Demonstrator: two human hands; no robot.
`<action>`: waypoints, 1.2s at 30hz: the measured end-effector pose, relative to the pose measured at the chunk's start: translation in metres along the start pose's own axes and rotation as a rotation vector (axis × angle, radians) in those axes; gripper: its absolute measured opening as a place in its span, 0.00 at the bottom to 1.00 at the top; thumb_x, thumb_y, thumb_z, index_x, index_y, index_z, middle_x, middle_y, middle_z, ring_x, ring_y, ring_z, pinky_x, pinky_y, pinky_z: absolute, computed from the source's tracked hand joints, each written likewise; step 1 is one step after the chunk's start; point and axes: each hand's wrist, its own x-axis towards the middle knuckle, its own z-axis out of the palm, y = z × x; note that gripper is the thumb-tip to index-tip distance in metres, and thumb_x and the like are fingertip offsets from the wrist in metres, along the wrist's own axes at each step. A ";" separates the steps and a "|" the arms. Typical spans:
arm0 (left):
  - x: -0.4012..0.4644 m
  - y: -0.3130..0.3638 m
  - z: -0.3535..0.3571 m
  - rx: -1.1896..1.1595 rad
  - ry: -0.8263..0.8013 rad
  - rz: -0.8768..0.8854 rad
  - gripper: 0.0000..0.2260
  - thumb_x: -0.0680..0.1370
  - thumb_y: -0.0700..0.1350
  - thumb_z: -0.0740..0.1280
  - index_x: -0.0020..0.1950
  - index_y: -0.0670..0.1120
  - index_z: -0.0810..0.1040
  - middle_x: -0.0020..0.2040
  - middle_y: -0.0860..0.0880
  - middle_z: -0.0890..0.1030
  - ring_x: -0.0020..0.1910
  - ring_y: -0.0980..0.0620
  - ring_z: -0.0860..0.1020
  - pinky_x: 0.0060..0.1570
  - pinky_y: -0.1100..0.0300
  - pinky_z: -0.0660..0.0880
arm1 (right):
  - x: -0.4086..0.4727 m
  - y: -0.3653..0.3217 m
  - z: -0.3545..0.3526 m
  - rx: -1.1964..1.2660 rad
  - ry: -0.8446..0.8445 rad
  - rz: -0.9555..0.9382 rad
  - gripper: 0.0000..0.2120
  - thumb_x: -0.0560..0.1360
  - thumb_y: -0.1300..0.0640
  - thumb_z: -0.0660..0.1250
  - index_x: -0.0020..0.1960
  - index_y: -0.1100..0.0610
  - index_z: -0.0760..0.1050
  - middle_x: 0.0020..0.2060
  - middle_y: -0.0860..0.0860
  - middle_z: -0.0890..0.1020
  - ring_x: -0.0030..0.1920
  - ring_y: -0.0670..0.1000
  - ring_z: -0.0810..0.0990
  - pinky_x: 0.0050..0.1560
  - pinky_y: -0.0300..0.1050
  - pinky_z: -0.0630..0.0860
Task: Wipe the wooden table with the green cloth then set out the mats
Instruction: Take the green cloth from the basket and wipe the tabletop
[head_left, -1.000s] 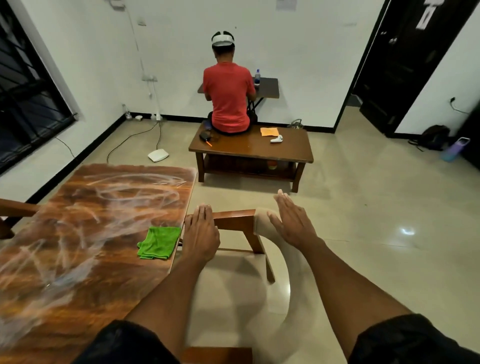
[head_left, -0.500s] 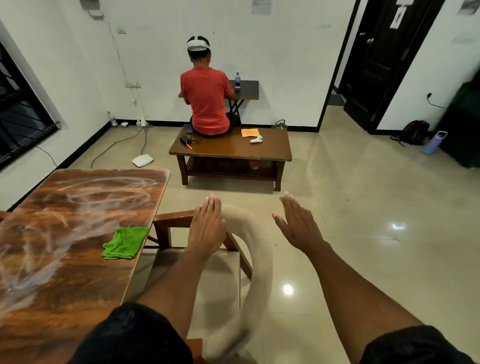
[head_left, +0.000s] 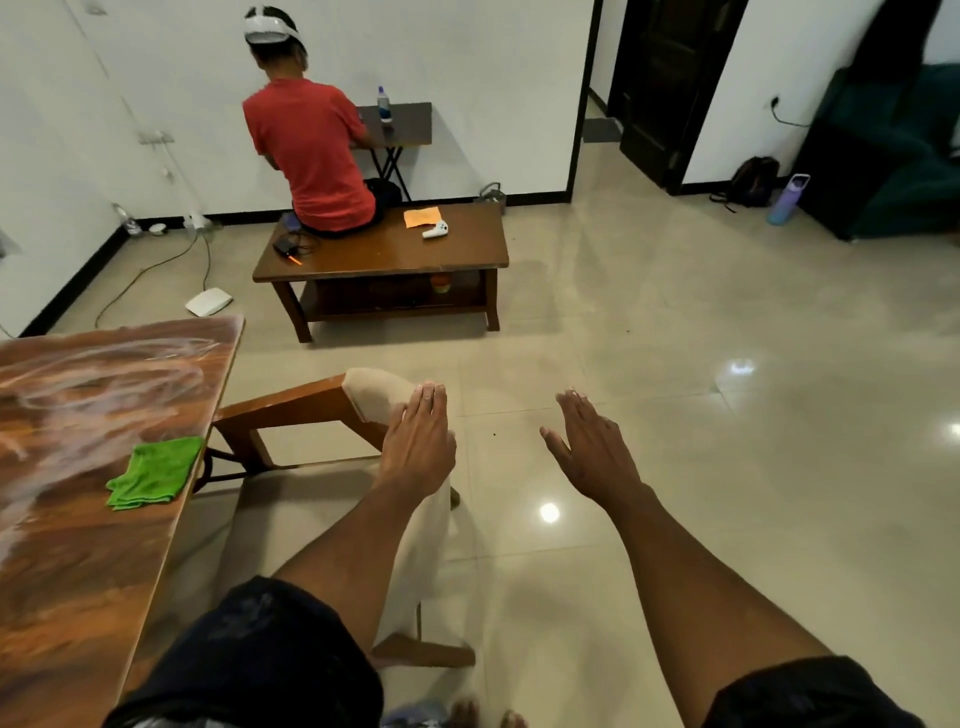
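Note:
The wooden table (head_left: 78, 519) fills the left side, its top streaked with pale wipe marks. A folded green cloth (head_left: 156, 472) lies near its right edge. My left hand (head_left: 420, 444) is flat, fingers together, over the cushioned back of a wooden chair (head_left: 311, 408) that stands beside the table. My right hand (head_left: 592, 447) hovers open over the tiled floor, holding nothing. No mats are in view.
A low wooden coffee table (head_left: 384, 254) stands ahead with an orange cloth (head_left: 422, 216) and a white controller (head_left: 435, 229) on it. A person in a red shirt (head_left: 309, 150) sits on it, facing away. Cables and a white box (head_left: 209, 301) lie on the floor at left.
My view has swung to the right, so the table and cloth sit further left. Both hands have stayed raised and empty, the right one now over bare floor.

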 end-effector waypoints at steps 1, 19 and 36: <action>0.003 0.002 0.001 -0.007 -0.005 0.000 0.30 0.88 0.48 0.54 0.86 0.43 0.45 0.87 0.44 0.50 0.86 0.46 0.48 0.83 0.48 0.47 | 0.001 0.003 -0.002 0.006 0.002 0.013 0.31 0.87 0.41 0.51 0.84 0.58 0.57 0.84 0.57 0.58 0.85 0.54 0.54 0.79 0.53 0.59; 0.103 0.016 0.021 -0.046 0.053 0.048 0.30 0.86 0.48 0.57 0.85 0.40 0.51 0.86 0.41 0.56 0.86 0.44 0.53 0.82 0.48 0.55 | 0.082 0.029 -0.025 -0.055 0.023 -0.019 0.28 0.88 0.45 0.56 0.82 0.60 0.59 0.83 0.58 0.60 0.84 0.55 0.56 0.78 0.52 0.61; 0.261 0.070 0.020 -0.036 0.057 -0.158 0.30 0.87 0.51 0.57 0.85 0.41 0.51 0.86 0.42 0.55 0.86 0.45 0.53 0.82 0.49 0.53 | 0.280 0.133 -0.047 -0.043 -0.058 -0.201 0.30 0.88 0.44 0.54 0.84 0.58 0.55 0.84 0.57 0.58 0.85 0.55 0.54 0.80 0.52 0.58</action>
